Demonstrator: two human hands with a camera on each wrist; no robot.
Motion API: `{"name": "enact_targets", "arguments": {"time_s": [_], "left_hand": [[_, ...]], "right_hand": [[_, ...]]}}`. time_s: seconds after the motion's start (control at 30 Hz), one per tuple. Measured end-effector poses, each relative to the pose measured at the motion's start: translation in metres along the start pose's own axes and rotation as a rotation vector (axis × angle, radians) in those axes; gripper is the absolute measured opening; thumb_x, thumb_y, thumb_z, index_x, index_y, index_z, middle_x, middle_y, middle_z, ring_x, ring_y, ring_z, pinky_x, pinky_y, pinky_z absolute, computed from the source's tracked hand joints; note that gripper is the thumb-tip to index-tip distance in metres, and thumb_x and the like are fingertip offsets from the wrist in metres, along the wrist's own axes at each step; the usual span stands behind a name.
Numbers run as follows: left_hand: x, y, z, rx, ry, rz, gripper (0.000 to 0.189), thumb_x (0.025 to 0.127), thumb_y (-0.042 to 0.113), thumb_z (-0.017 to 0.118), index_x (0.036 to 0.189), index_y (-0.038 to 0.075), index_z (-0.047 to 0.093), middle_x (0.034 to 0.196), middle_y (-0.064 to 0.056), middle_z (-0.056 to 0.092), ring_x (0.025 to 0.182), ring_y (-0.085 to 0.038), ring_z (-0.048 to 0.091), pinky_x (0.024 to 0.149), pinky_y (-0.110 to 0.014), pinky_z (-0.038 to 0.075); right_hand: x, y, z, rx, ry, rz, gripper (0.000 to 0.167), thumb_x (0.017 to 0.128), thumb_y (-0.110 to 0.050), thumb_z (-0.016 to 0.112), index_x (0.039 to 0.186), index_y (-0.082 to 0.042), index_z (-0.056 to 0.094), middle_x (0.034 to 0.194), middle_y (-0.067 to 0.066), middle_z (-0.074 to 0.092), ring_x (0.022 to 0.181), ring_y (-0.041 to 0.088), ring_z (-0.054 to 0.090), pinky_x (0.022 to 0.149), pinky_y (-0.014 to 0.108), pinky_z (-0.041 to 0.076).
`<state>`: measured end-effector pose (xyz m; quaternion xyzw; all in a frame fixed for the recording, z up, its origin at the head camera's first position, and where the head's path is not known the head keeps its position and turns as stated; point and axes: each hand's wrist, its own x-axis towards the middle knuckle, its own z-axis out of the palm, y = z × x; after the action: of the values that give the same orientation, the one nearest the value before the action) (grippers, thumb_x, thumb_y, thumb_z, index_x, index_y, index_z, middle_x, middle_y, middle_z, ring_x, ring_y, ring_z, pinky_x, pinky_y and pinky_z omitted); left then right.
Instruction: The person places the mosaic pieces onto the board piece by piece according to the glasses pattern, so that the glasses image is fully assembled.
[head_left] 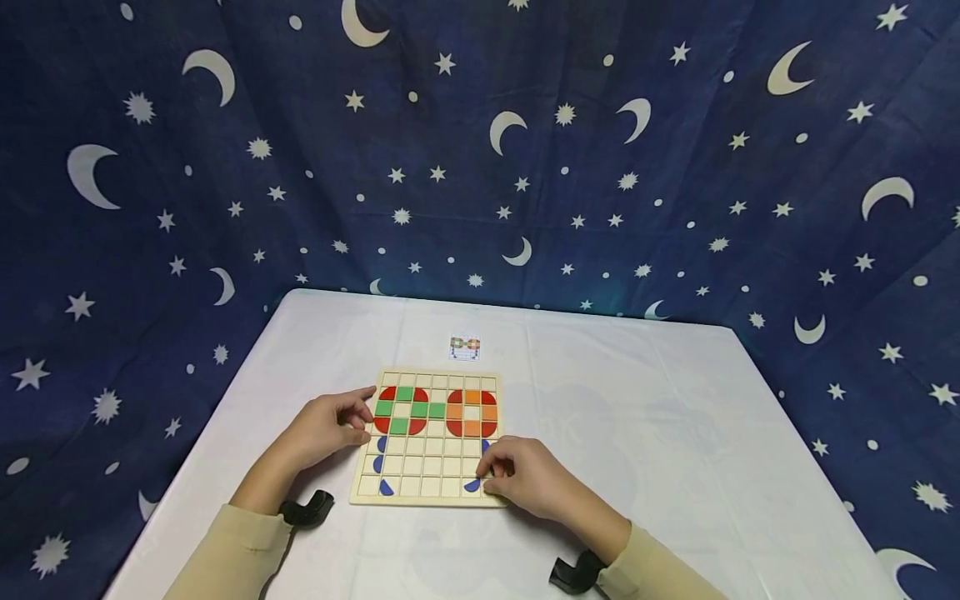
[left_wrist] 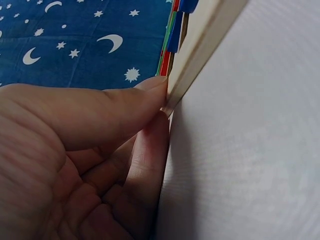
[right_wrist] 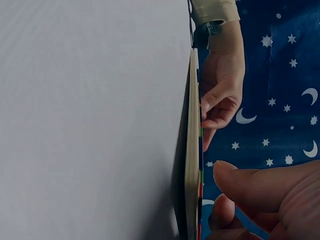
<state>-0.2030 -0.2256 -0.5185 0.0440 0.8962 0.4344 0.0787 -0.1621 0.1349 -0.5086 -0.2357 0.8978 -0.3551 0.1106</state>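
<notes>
A square wooden grid board [head_left: 420, 500] lies on the table. On it, red quarter-rounds and green squares form a ring at the left, red and orange pieces a second ring [head_left: 454, 428] at the right. Blue half-rounds [head_left: 377, 464] run down the left side. My left hand [head_left: 322, 427] rests at the board's left edge, thumb and finger touching the rim in the left wrist view. My right hand [head_left: 528, 475] hovers over the lower right cells, beside a blue piece [head_left: 472, 485]. Its thumb [right_wrist: 240, 180] and forefinger stand apart, nothing showing between them; the cells beneath are hidden.
A small picture card [head_left: 465, 356] with a coloured pattern lies beyond the board. White cloth [head_left: 637, 400] covers the table. A dark blue curtain [head_left: 450, 125] with moons and stars hangs behind. Black straps [head_left: 307, 508] sit at both wrists.
</notes>
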Motion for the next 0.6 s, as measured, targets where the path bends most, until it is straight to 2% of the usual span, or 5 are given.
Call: {"name": "enact_targets", "arguments": {"time_s": [0.33, 0.5, 0.6], "left_hand": [[0.001, -0.002, 0.005, -0.005, 0.003, 0.008, 0.013, 0.087, 0.012, 0.086, 0.092, 0.016, 0.075, 0.156, -0.008, 0.062, 0.090, -0.018, 0.059, 0.075, -0.025, 0.044], [-0.001, -0.001, 0.005, 0.021, 0.036, 0.010, 0.009, 0.091, 0.014, 0.082, 0.092, 0.018, 0.075, 0.154, -0.009, 0.065, 0.090, -0.017, 0.060, 0.073, -0.024, 0.045], [-0.005, 0.002, 0.002, 0.066, 0.079, 0.010, 0.006, 0.094, 0.016, 0.081, 0.095, 0.018, 0.075, 0.155, -0.011, 0.064, 0.093, -0.019, 0.061, 0.074, -0.027, 0.047]], "right_hand": [[-0.010, 0.005, -0.020, 0.035, 0.061, 0.063, 0.018, 0.089, -0.006, 0.084, 0.100, -0.019, 0.078, 0.085, -0.011, 0.064, 0.072, 0.007, 0.055, 0.064, 0.024, 0.047], [-0.013, 0.004, -0.033, -0.004, 0.185, 0.144, 0.022, 0.092, -0.011, 0.084, 0.111, -0.019, 0.078, 0.094, -0.009, 0.068, 0.080, 0.011, 0.058, 0.070, 0.025, 0.050], [-0.014, 0.002, -0.043, -0.084, 0.293, 0.176, 0.030, 0.092, -0.018, 0.084, 0.121, -0.019, 0.077, 0.111, -0.006, 0.073, 0.097, 0.014, 0.063, 0.081, 0.031, 0.055]]}}
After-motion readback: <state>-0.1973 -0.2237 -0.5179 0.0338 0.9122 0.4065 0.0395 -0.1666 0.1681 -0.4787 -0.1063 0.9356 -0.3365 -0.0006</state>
